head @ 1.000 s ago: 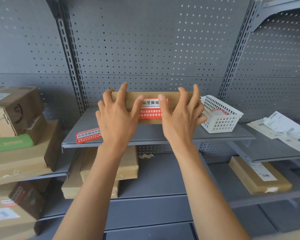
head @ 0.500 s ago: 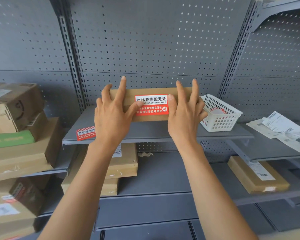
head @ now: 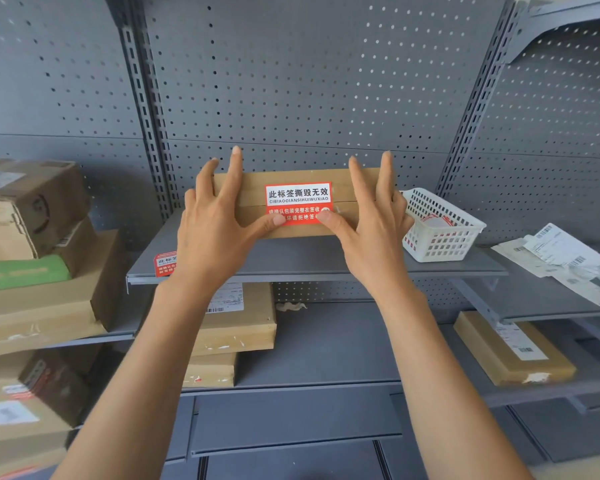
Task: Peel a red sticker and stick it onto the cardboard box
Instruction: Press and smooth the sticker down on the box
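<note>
A flat cardboard box (head: pixel 305 178) stands on edge on the grey shelf (head: pixel 312 261), its long face towards me. A red and white sticker (head: pixel 298 199) with Chinese writing lies flat on the middle of that face. My left hand (head: pixel 215 233) rests on the box's left part, fingers spread, thumb pressing the sticker's lower left corner. My right hand (head: pixel 371 230) mirrors it on the right part, thumb on the sticker's lower right corner. Neither hand grips anything.
A sheet of red stickers (head: pixel 165 263) lies on the shelf by my left wrist. A white plastic basket (head: pixel 440 226) with more stickers stands right of the box. Stacked parcels (head: pixel 35 244) fill the left shelves; shipping labels (head: pixel 561 258) lie at right.
My thumbs have slid down and inward to the sticker's lower corners, uncovering its upper half, and my fingers have straightened over the box.
</note>
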Motion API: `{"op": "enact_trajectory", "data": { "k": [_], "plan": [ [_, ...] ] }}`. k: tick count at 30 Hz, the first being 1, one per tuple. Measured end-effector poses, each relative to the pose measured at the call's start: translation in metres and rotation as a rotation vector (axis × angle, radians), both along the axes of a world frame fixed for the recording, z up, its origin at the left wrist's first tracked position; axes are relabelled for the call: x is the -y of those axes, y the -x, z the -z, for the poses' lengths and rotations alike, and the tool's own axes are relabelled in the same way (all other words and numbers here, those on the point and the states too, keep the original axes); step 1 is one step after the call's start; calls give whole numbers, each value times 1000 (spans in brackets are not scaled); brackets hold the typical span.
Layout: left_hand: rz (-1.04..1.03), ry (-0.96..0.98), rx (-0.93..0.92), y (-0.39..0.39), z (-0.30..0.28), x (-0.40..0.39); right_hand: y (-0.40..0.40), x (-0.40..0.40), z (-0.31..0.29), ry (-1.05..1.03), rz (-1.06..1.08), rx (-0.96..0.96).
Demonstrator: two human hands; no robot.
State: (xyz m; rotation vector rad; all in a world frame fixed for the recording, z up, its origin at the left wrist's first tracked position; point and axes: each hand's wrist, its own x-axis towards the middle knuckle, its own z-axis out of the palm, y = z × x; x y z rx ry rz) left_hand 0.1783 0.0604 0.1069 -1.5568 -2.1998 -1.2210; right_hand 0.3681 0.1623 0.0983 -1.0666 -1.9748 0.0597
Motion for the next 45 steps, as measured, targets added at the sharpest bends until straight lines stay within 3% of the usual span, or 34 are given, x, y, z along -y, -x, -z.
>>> {"op": "enact_trajectory", "data": {
  "k": [6, 14, 31, 37, 45],
  "plan": [
    [66, 21, 22, 7, -3, 7, -7, 1, -2, -3, -70, 7],
    [-27, 19, 4, -9, -6, 8, 9, 17, 0, 59, 3, -14],
    [93, 49, 12, 4, 1, 14, -6, 3, 7, 164, -218, -353],
    [93, -60, 253, -18, 6, 10, 17, 21, 4, 162, -23, -535],
    [-129, -262, 361, -39, 11, -7, 38, 25, 13, 63, 147, -490]
  ]
}}
